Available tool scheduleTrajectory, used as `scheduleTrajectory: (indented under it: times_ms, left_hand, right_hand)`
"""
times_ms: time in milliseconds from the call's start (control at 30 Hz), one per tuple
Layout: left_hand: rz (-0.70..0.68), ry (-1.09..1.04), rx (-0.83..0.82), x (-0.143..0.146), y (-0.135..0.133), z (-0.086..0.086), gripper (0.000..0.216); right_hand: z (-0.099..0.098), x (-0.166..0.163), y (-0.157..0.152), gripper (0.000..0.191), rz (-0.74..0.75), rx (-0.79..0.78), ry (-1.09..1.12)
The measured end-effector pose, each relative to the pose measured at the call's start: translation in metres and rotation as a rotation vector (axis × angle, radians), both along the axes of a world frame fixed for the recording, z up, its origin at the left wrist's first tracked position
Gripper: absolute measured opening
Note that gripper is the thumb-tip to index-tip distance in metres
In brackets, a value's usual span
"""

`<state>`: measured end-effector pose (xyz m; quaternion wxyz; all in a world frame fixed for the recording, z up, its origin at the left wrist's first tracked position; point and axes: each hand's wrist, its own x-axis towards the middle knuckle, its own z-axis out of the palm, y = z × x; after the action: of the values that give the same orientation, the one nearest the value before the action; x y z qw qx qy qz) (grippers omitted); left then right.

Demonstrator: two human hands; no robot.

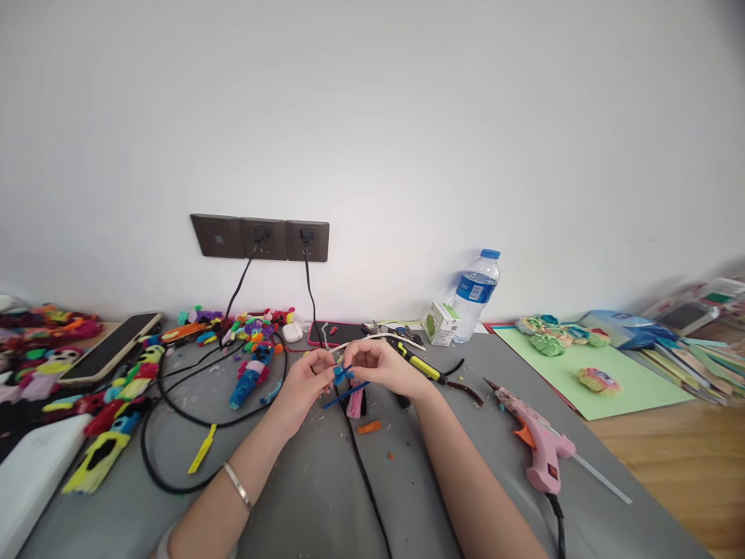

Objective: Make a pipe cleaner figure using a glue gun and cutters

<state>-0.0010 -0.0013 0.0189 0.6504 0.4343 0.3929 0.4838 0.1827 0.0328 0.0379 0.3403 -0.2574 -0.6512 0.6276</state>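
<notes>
Here, both hands (pixel 303 387) (pixel 389 368) pinch blue fluff (pixel 342 374); the bottle (pixel 475 299) is capped.

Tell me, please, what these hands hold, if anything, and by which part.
The left hand and the right hand pinch a small blue piece from its two sides; the exact contact spots are partly hidden.

Plain pale wall (pixel 407 140) with dark socket plates (pixel 247 242) behind a grey tabletop (pixel 303 481), wood-grain surface (pixel 680 454) at right

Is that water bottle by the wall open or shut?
Shut: a blue cap sits on top of the bottle. How tightly it's screwed, I cannot tell.
</notes>
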Motion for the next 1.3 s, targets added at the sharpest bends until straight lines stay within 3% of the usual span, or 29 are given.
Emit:
scheduleTrajectory:
  times_ms: [167,300,533,1300]
  left_hand:
    - [0.093,0.069,0.081,-0.0028,0.0012,-0.0006,0.031]
    - [0.198,0.184,0.269,-0.0051,0.0023,-0.0016,0.028]
    - [0.233,0.362,0.601,-0.0060,-0.0010,0.0011,0.011]
    - [0.230,0.326,0.608,-0.0071,-0.0003,-0.0010,0.004]
  right_hand:
    - [-0.0004,0.0007,0.0012,0.020,-0.050,0.040,0.015]
    - [-0.0019,0.0008,0.0043,0.019,-0.147,0.103,0.071]
    - [-0.0038,-0.0009,0.0055,0.013,-0.208,0.213,0.077]
    - [0.0043,-0.0068,-0.0013,0.008,-0.197,0.280,0.052]
